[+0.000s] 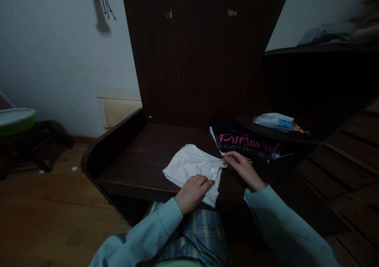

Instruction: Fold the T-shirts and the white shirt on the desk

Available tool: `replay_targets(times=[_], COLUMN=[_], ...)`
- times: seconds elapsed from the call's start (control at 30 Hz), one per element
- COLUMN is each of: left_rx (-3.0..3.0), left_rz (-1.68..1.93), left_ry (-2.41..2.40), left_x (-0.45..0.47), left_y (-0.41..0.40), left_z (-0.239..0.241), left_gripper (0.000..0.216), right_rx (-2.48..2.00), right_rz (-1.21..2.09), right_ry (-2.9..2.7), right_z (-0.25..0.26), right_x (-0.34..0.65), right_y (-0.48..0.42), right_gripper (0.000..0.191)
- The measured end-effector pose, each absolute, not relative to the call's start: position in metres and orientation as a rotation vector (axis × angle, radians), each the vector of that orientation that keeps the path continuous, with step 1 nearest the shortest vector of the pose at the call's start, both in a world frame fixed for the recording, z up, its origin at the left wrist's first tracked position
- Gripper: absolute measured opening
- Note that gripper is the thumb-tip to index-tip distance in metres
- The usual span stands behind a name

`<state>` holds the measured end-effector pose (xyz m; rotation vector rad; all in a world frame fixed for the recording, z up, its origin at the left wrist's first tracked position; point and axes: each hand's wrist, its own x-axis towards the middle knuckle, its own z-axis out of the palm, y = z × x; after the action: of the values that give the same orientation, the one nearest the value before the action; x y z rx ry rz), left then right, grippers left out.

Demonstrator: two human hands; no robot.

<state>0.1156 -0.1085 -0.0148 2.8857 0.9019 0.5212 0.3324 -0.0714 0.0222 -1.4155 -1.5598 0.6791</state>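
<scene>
White garment: lies on the dark wooden worktop, right of centre, near corner at the front edge. Right hand: thumb and forefinger pinch the garment's right corner. Left hand: fingers lie bent over its near portion; I cannot tell whether they grip. Black garment: folded, toward the worktop's rear right corner; pink lettering begins "Pursu", remainder unclear. Shelf above: carries a blue-and-white packet. Green basin, far left: contents hidden from where I stand.
</scene>
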Motion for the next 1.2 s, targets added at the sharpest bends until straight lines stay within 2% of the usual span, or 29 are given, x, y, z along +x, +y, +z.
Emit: replay_targets(times=[0.2,0.3,0.4,0.53,0.63,0.73,0.83,0.97,1.03,1.2], left_rx=[2.938,2.918,2.846,2.698,2.727,2.757,2.73,2.782,2.796,2.775], left_rz=[0.474,0.507,0.604,0.794,0.694,0.598,0.642,0.476,0.38,0.338], left_ry=[0.848,0.862,0.874,0.914,0.798,0.71,0.864,1.019,0.985,1.171], left_x=[0.111,0.109,0.108,0.112,0.115,0.104,0.075,0.035,0.027,0.029], left_y=[-0.108,-0.109,-0.111,-0.117,-0.123,-0.119,-0.101,-0.065,-0.053,-0.04], left_z=[-0.011,-0.013,-0.016,-0.014,-0.006,0.003,0.007,0.0,-0.005,-0.01], left_gripper=[0.025,0.021,0.021,0.023,0.025,0.037,0.05,0.07,0.068,0.046], right_rx=[-1.804,-1.976,-1.962,-1.787,-1.792,-1.843,-1.74,-1.564,-1.513,-1.471], right_rz=[0.308,0.245,0.259,0.124,-0.024,-0.114,-0.052,0.31,0.42,0.438], right_ry=[-1.814,-1.962,-2.058,-1.996,-1.924,-1.914,-1.874,-1.873,-1.872,-1.796], right_z=[0.012,0.013,0.014,0.015,0.016,0.014,0.009,-0.001,-0.006,-0.008], right_x=[0.321,0.319,0.322,0.329,0.335,0.34,0.34,0.329,0.321,0.308], right_y=[-0.043,-0.04,-0.037,-0.031,-0.035,-0.053,-0.081,-0.12,-0.132,-0.135], right_gripper=[0.027,0.022,0.011,0.009,0.01,0.014,0.011,0.016,0.018,0.02])
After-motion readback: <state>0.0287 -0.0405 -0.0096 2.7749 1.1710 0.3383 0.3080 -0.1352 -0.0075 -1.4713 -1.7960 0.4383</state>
